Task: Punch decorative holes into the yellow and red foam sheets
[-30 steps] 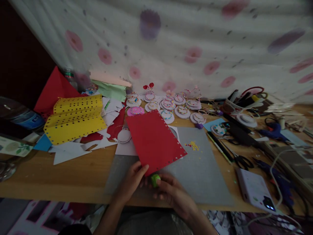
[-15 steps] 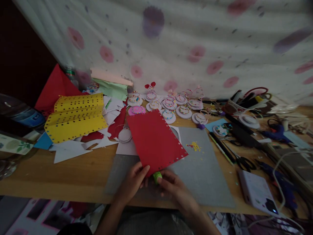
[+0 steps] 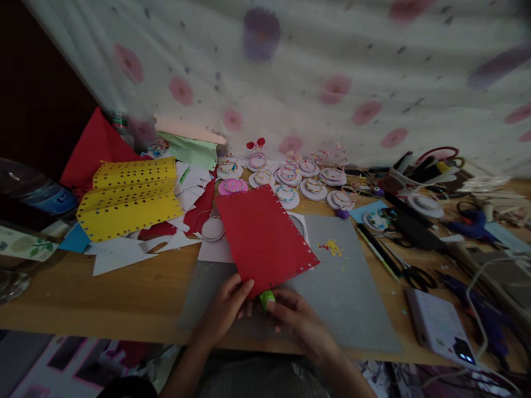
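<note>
A sheet of red paper [image 3: 267, 237] with small punched holes along its right and lower edges is held up over the grey mat [image 3: 348, 309]. My left hand [image 3: 230, 304] pinches its near corner, thumb on top. In my right hand [image 3: 296, 315] is a small green hole punch [image 3: 266, 300], set against the paper's lower edge beside the left hand's fingers. The punch's mouth is partly hidden by the sheet. Small yellow and red paper bits [image 3: 333, 248] lie on the mat right of the sheet.
Several small white paper hats [image 3: 313, 189] stand along the back. Punched yellow paper [image 3: 130, 199] and white scraps [image 3: 120, 255] lie left. To the right are scissors [image 3: 418, 276], pens [image 3: 379, 251], a glue gun [image 3: 485, 315], a pale power bank [image 3: 440, 326] and cables.
The whole view has shifted very slightly. Both hands, the red paper and the green hole punch keep nearly the same position.
</note>
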Tool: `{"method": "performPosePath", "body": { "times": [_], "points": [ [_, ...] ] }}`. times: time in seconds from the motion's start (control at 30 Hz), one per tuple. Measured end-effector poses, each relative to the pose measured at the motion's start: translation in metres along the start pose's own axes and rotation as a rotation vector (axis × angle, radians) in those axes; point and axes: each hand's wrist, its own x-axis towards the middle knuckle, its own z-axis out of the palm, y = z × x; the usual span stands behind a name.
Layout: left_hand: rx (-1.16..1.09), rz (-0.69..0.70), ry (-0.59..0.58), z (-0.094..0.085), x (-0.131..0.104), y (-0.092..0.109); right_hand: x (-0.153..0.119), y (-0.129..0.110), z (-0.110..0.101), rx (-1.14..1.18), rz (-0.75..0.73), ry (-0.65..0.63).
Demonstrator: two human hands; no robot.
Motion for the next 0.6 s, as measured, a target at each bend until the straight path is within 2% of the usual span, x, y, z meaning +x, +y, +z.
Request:
{"method": "performPosePath", "body": {
  "times": [0.6],
  "points": [
    [0.024, 0.019, -0.011, -0.0012, -0.0005, -0.0021, 0.0010, -0.0004, 0.0019, -0.004, -0.016, -0.017]
  ]
}}
